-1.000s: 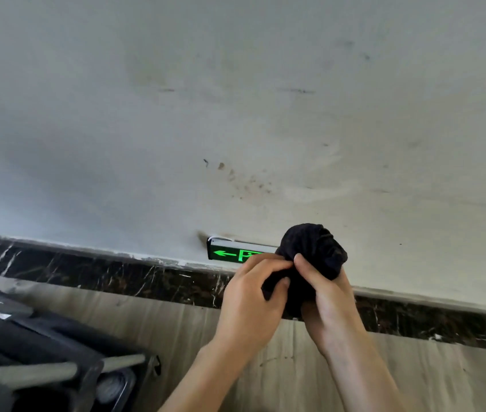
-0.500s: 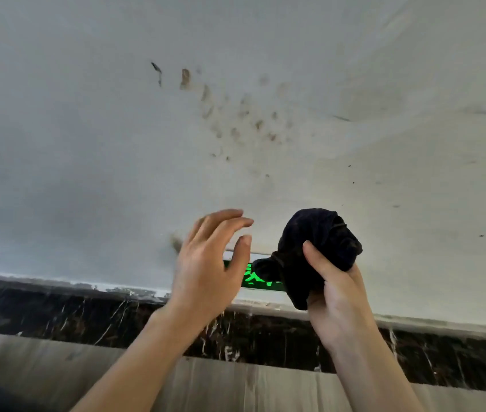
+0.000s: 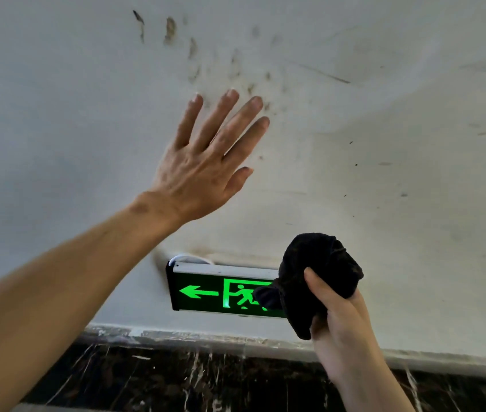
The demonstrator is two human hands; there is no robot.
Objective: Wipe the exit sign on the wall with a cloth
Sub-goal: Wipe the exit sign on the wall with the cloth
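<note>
The right hand (image 3: 346, 316) grips a bunched black cloth (image 3: 319, 278) over the right end of the exit sign (image 3: 221, 292), low on the wall (image 3: 384, 173); the left hand (image 3: 206, 162), fingers spread, braces above. Better to flatten the cloth and sweep toward the sign's left edge.

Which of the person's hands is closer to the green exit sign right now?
The right. The right hand holds the black cloth up against the right end of the exit sign. The left hand is spread open on the wall above the sign's left end.
</note>
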